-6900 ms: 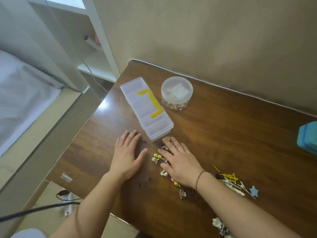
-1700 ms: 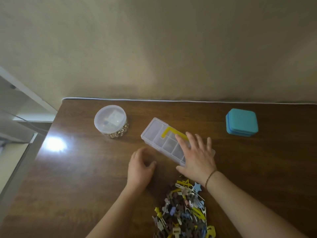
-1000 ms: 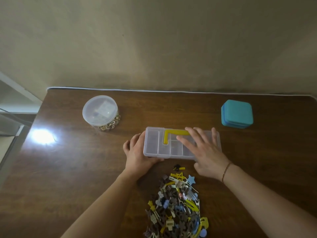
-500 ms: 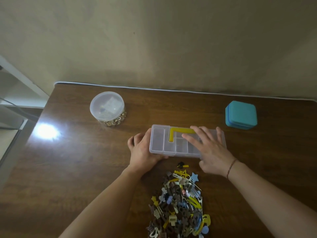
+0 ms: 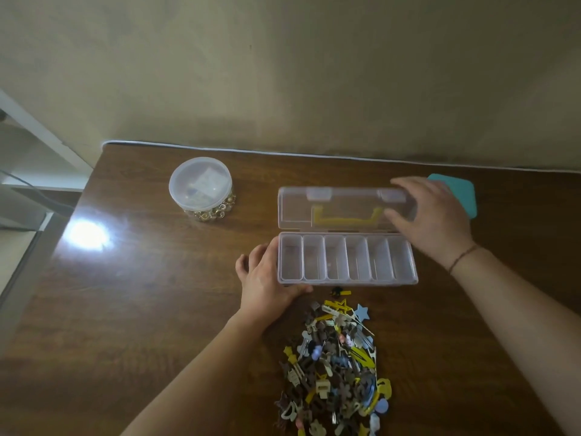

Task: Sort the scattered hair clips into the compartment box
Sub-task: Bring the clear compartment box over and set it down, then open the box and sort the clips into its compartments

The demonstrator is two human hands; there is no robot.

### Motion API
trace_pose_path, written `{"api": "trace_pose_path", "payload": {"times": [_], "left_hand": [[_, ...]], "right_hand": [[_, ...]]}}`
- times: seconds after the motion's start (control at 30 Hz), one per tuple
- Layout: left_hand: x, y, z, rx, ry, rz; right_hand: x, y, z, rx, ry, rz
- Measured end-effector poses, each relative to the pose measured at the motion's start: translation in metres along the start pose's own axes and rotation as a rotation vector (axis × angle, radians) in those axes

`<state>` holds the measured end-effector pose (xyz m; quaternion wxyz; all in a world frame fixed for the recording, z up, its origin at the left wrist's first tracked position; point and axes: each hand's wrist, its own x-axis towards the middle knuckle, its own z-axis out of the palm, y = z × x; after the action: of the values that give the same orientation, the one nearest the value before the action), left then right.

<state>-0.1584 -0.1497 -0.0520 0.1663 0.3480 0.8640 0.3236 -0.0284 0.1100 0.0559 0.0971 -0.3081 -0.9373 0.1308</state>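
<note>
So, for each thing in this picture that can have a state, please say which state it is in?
compartment box: open, its compartments look empty
lid: swung back, facing up
round container: closed
teal case: closed, partly hidden
hair clips: heaped on the table, unsorted
left hand: holds the box's left end
right hand: grips the lid's right end

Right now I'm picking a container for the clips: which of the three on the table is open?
The clear compartment box; its lid is folded back. The round tub and teal case are both closed.
</note>
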Motion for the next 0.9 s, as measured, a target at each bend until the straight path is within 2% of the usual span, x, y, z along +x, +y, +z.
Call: {"api": "trace_pose_path", "payload": {"times": [0.07, 0.17, 0.23, 0.33, 0.37, 0.43, 0.5, 0.53, 0.6, 0.63, 0.9], "left_hand": [[-0.003, 0.0, 0.003, 0.005, 0.01, -0.011], [-0.004, 0.001, 0.005, 0.011, 0.017, -0.018], [-0.004, 0.0, 0.006, 0.018, 0.016, -0.019], [-0.004, -0.001, 0.006, 0.03, 0.009, -0.018], [-0.004, 0.0, 0.005, 0.03, 0.008, -0.016], [-0.004, -0.001, 0.005, 0.027, 0.007, -0.011], [-0.005, -0.002, 0.006, 0.027, 0.007, -0.003], [-0.006, -0.003, 0.006, 0.028, 0.008, -0.001], [-0.009, -0.004, 0.007, 0.023, 0.011, 0.001], [-0.011, -0.004, 0.007, 0.02, 0.012, 0.004], [-0.019, -0.005, 0.007, -0.005, 0.031, 0.015]], "right_hand": [[0.0, 0.003, 0.02, 0.176, 0.03, 0.187], [-0.007, 0.003, 0.044, 0.515, -0.163, 0.393], [-0.014, 0.005, 0.055, 0.601, -0.269, 0.482], [-0.025, 0.014, 0.059, 0.601, -0.298, 0.53], [-0.033, 0.015, 0.057, 0.563, -0.246, 0.528], [-0.057, 0.011, 0.048, 0.45, 0.036, 0.481], [-0.088, -0.007, 0.041, 0.347, 0.323, 0.245], [-0.105, -0.018, 0.043, 0.301, 0.341, 0.092], [-0.132, -0.035, 0.056, 0.201, 0.179, -0.147], [-0.139, -0.04, 0.064, 0.151, 0.085, -0.189], [-0.147, -0.071, 0.099, -0.202, -0.185, -0.036]]}}
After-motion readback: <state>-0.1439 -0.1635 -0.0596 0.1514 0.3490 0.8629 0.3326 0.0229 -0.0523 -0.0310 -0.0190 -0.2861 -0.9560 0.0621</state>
